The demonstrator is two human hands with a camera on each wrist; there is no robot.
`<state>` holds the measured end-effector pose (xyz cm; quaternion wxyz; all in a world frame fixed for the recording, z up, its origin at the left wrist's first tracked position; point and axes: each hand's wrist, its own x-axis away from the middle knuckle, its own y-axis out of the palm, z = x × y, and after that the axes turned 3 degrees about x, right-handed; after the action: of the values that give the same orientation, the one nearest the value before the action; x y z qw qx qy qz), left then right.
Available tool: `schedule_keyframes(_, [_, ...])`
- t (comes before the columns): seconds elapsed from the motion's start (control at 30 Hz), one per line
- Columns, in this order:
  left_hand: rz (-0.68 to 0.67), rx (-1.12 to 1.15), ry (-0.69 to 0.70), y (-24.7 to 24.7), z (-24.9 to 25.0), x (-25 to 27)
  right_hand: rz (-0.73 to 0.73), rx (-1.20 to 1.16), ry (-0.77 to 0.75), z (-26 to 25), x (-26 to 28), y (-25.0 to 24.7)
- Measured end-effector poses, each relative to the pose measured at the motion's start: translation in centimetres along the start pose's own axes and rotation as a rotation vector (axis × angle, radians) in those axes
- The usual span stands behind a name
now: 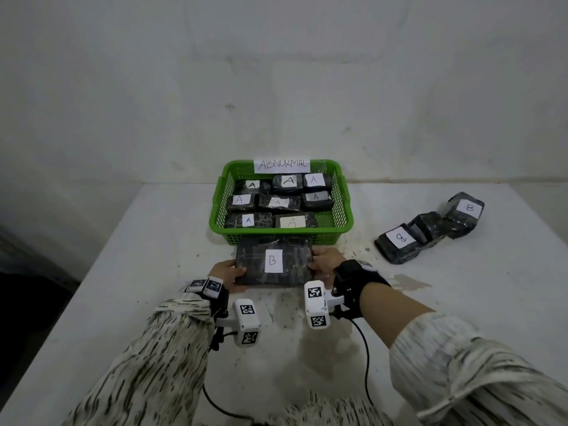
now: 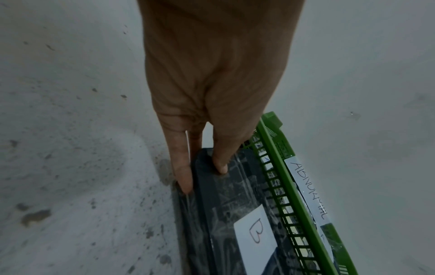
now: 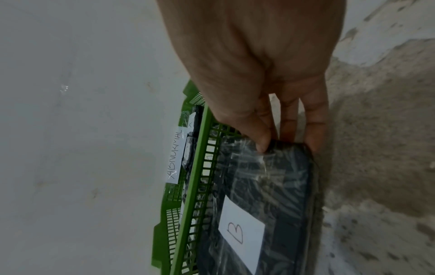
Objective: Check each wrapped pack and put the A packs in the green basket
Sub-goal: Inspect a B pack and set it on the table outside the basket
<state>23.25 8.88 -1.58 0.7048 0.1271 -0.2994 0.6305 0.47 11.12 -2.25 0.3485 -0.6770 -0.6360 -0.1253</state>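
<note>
**Both hands on a B pack at the basket's near wall**

Sleeves [image 1: 144, 358] with a dark streaked pattern fill the bottom of the head view, the nearest thing to us. Going left to right, we first see our left hand [image 1: 229, 273] at lower centre, pinching the left end of a dark wrapped pack [image 1: 295, 265]: in the left wrist view the thumb [image 2: 221, 156] lies on top and a finger [image 2: 181, 173] runs along the edge. White paper on the pack reads B. Our right hand [image 1: 327, 261] grips the right end the same way, thumb [image 3: 259, 137] on top and fingers curled round the edge. This pack sits just in front of the green basket [image 1: 341, 204], in the middle of the frame; we cannot tell whether it touches the white table [image 1: 123, 272]. Eight packs marked A lie inside the basket, and a paper sign [image 1: 282, 165] on its far rim reads ABNORMAL. At the right of the frame, well apart from the basket, a loose pile of packs [image 1: 430, 229] shows two B labels.
</note>
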Motion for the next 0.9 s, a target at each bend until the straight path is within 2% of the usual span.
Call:
schedule_keyframes(0.2, [-0.001, -0.071, -0.021, 0.0, -0.1, -0.6, 0.015, -0.075, 0.022, 0.2, -0.9, 0.4])
schedule_keyframes(0.27, [0.024, -0.163, -0.008, 0.1, -0.2, -0.5, 0.029, -0.065, 0.014, 0.2, -0.7, 0.3])
schedule_keyframes(0.33, [0.123, -0.256, 0.016, 0.3, -0.2, -0.6, 0.091, -0.013, -0.025, 0.2, -0.8, -0.2])
schedule_keyframes(0.47, [0.417, -0.376, 0.086, 2.3, 0.7, 0.1, 0.256, 0.155, -0.101, 0.5, -0.5, -2.6])
schedule_keyframes(0.57, [0.493, -0.389, 0.169, 5.3, 2.3, 1.0, 0.413, 0.258, -0.096, 1.1, -0.2, -5.3])
schedule_keyframes(0.67, [0.455, -0.502, 0.276, 9.0, 4.2, 1.7, 0.528, 0.361, -0.067, 2.0, 0.5, -8.5])
schedule_keyframes(0.77, [0.298, -0.606, 0.397, 13.3, 5.8, 1.9, 0.556, 0.472, -0.06, 3.2, 1.0, -11.6])
schedule_keyframes(0.9, [0.129, -0.759, 0.527, 18.7, 7.0, 1.7, 0.724, 0.541, -0.095, 4.3, 1.0, -14.7])
